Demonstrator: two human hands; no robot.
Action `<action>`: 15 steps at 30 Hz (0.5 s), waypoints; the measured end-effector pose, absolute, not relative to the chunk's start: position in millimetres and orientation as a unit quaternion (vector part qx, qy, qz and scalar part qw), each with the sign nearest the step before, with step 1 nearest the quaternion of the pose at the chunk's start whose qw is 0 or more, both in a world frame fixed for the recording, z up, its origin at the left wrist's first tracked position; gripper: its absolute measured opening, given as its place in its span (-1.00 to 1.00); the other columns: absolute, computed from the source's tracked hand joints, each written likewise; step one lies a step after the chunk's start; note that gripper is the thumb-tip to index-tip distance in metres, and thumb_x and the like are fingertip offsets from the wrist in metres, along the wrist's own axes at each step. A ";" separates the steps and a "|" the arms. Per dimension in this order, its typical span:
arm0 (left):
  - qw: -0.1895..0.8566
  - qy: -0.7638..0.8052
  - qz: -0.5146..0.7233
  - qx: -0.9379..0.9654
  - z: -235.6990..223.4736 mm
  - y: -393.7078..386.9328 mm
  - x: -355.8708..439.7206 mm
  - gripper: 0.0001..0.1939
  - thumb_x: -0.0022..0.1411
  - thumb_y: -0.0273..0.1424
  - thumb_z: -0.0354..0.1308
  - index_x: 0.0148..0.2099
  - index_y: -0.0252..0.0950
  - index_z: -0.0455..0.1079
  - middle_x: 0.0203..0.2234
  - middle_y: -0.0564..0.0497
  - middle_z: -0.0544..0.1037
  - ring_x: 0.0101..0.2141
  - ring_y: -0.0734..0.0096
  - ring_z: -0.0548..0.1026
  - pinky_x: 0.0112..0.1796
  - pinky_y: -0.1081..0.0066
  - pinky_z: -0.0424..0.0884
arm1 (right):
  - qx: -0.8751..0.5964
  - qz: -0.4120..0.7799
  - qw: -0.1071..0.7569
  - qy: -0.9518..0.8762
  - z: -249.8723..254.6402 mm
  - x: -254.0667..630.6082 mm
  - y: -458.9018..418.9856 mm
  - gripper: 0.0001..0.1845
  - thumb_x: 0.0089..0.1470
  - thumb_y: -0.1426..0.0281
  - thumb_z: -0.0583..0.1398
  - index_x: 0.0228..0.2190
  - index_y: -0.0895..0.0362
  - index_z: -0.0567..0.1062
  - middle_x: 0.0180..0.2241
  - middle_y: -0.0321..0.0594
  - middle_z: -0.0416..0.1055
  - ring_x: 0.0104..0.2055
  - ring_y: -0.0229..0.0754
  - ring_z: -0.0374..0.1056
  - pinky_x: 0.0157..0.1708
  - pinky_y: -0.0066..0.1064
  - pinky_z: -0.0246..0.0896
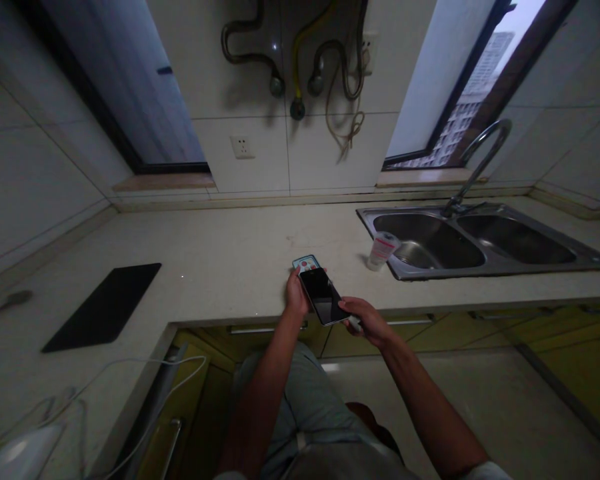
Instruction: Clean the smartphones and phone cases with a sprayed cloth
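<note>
Clamped on the phone point(323, 295) from either side, left hand point(296, 295) and right hand point(369, 320) need an even, light hold at its edges.

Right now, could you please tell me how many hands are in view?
2: the left hand at the left side of the black phone, and the right hand near its lower right corner; no others show.

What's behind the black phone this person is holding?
Past the far end of the black phone, part of a colourful patterned item with a bluish edge peeks out. The phone and left hand cover the rest, so its full shape can't be seen.
</note>
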State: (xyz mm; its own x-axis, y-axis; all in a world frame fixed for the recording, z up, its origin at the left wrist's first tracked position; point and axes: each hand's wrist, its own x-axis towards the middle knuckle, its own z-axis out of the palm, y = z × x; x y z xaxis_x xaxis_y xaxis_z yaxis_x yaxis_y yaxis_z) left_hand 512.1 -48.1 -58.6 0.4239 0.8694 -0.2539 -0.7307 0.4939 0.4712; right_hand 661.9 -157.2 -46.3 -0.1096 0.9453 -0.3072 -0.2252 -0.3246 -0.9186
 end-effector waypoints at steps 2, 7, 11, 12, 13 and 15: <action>0.841 0.232 0.468 0.140 -61.1 -47.7 510.4 -0.55 0.14 -0.10 0.16 -0.04 -0.31 0.44 -0.24 -0.18 0.64 -0.17 -0.06 0.61 -0.06 -0.03 0.45 | -0.499 0.647 0.448 -0.362 -47.6 661.6 -158.5 -0.56 -0.14 0.04 0.34 -0.51 0.14 0.37 -0.74 -0.42 0.27 -0.77 -0.47 -0.07 -0.77 -0.58 -0.26; 0.854 0.243 0.442 0.129 -65.5 -45.4 506.1 -0.51 0.19 -0.07 0.10 -0.01 -0.34 0.43 -0.25 -0.21 0.64 -0.17 -0.09 0.61 -0.06 -0.08 0.44 | -0.517 0.625 0.447 -0.376 -53.9 658.0 -157.0 -0.56 -0.12 0.03 0.32 -0.53 0.12 0.35 -0.75 -0.44 0.23 -0.77 -0.45 -0.06 -0.78 -0.58 -0.24; 0.833 0.234 0.474 0.162 -65.8 -47.0 504.9 -0.51 0.12 -0.08 0.16 -0.02 -0.32 0.41 -0.23 -0.21 0.64 -0.14 -0.09 0.60 -0.07 -0.04 0.45 | -0.525 0.616 0.455 -0.372 -49.7 655.9 -156.6 -0.56 -0.11 0.01 0.30 -0.51 0.13 0.37 -0.74 -0.45 0.21 -0.78 -0.45 -0.06 -0.80 -0.58 -0.25; 0.830 0.236 0.475 0.170 -66.0 -47.7 505.4 -0.50 0.09 -0.09 0.19 -0.03 -0.32 0.41 -0.23 -0.21 0.64 -0.14 -0.08 0.60 -0.07 -0.02 0.45 | -0.525 0.616 0.454 -0.373 -47.6 656.0 -157.2 -0.56 -0.12 0.01 0.30 -0.52 0.13 0.36 -0.74 -0.44 0.21 -0.78 -0.45 -0.05 -0.81 -0.58 -0.24; 0.829 0.241 0.472 0.180 -66.4 -48.5 506.1 -0.49 0.06 -0.10 0.21 -0.03 -0.33 0.41 -0.23 -0.21 0.64 -0.13 -0.08 0.60 -0.07 0.00 0.46 | -0.524 0.615 0.453 -0.376 -45.5 656.3 -157.9 -0.56 -0.12 0.01 0.30 -0.53 0.13 0.36 -0.74 -0.44 0.21 -0.78 -0.45 -0.05 -0.81 -0.58 -0.24; 0.814 0.261 0.476 0.207 -67.4 -49.8 508.6 -0.49 0.00 -0.15 0.26 -0.04 -0.33 0.40 -0.23 -0.20 0.63 -0.13 -0.04 0.59 -0.08 0.04 0.47 | -0.529 0.610 0.455 -0.376 -42.7 657.2 -159.1 -0.56 -0.11 0.01 0.29 -0.54 0.12 0.35 -0.74 -0.43 0.21 -0.79 -0.45 -0.06 -0.81 -0.58 -0.26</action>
State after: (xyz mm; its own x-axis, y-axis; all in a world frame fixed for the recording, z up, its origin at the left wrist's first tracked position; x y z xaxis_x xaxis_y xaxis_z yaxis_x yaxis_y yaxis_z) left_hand 508.6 -49.8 -67.4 0.4105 0.8829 -0.2278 -0.6665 0.4611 0.5858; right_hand 657.2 -159.1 -42.7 -0.0264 0.9522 -0.3044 -0.1570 -0.3047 -0.9394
